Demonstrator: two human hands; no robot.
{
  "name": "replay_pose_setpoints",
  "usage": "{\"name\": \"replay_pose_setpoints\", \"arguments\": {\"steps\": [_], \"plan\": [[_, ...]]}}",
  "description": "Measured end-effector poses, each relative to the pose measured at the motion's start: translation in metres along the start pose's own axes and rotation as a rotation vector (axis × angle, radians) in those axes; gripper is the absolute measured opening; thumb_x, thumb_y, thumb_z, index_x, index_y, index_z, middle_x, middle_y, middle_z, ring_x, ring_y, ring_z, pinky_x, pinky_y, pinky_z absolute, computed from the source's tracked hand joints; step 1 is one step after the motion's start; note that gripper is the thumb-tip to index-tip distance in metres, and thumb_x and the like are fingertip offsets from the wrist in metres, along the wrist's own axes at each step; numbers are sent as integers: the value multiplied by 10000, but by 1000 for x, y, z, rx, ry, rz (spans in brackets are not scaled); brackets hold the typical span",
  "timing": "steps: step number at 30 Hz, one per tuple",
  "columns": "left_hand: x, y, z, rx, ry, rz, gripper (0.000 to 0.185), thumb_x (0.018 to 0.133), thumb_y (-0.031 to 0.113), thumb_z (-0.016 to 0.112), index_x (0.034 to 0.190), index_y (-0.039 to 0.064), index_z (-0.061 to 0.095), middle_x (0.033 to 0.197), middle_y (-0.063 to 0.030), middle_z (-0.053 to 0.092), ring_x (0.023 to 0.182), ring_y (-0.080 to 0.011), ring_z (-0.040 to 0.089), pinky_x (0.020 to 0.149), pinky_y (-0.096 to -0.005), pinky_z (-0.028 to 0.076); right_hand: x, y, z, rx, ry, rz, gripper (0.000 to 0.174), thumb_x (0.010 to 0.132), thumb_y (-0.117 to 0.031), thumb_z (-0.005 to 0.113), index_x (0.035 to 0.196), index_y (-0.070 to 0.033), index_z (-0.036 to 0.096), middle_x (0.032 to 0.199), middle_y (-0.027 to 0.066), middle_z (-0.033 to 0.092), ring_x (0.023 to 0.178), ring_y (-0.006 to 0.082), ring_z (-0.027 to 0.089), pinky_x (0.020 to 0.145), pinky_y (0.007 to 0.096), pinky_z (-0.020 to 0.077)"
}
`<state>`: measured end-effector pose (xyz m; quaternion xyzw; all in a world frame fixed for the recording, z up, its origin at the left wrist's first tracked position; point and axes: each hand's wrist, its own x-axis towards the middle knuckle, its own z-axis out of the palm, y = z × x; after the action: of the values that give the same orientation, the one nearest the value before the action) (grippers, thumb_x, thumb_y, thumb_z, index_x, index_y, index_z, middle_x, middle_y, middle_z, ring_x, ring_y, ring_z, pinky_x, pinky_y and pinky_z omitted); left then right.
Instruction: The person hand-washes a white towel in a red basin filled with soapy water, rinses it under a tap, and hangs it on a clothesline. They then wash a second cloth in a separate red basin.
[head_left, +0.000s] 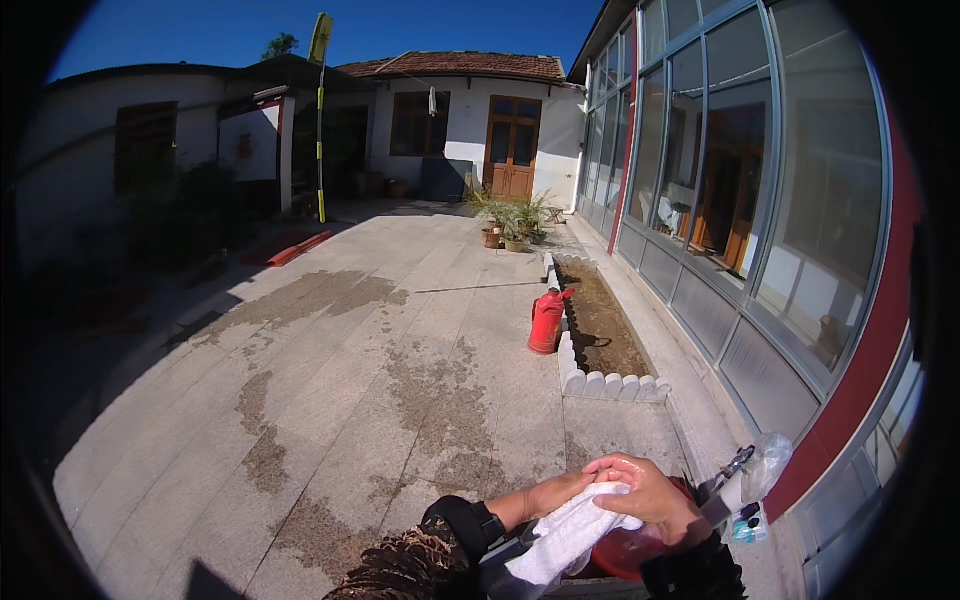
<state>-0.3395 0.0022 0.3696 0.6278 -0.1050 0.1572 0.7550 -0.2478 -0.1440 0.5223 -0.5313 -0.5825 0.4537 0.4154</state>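
Low at the right of centre, my left hand (559, 491) and my right hand (649, 495) are together around one end of a white cloth (559, 536). The rest of the cloth hangs down towards me. Both hands look wet, and dark sleeves reach to the wrists. Below them is a red basin (626, 555), partly hidden by the cloth and my right arm. My left fingers are largely covered by my right hand and the cloth.
A red thermos flask (547, 322) stands against the white scalloped edging (592, 385) of a soil bed (607, 322). Potted plants (514, 225) are further back. Glazed panels (817, 202) line the right side. Wet patches mark the paving. A clear plastic bag (769, 457) lies beyond my right wrist.
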Motion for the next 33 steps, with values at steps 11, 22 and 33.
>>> {"name": "replay_pose_setpoints", "arguments": {"steps": [11, 22, 33], "plan": [[16, -40, -11, 371, -329, -374, 331, 869, 294, 669, 986, -15, 643, 763, -6, 643, 708, -61, 538, 607, -280, 458, -21, 128, -27, 82, 630, -65, 250, 744, -17, 666, 985, 37, 629, 868, 80, 656, 769, 124, 620, 705, 259, 497], [24, -105, -84, 420, -543, -731, 295, 774, 257, 672, 976, 43, 652, 757, -135, 616, 728, -310, 623, 619, -400, 453, -21, 281, -56, 668, 238, 477, 269, 817, 69, 628, 1083, 33, 613, 1015, 100, 649, 1004, 162, 599, 898, 295, 465], [42, -130, -90, -186, -686, -923, 232, 803, 210, 650, 917, 9, 632, 732, -153, 624, 664, -294, 613, 587, -343, 461, -8, 282, -77, 801, 149, 627, 314, 795, 118, 600, 1091, 16, 586, 1042, 92, 596, 955, 137, 601, 830, 257, 489]]}}
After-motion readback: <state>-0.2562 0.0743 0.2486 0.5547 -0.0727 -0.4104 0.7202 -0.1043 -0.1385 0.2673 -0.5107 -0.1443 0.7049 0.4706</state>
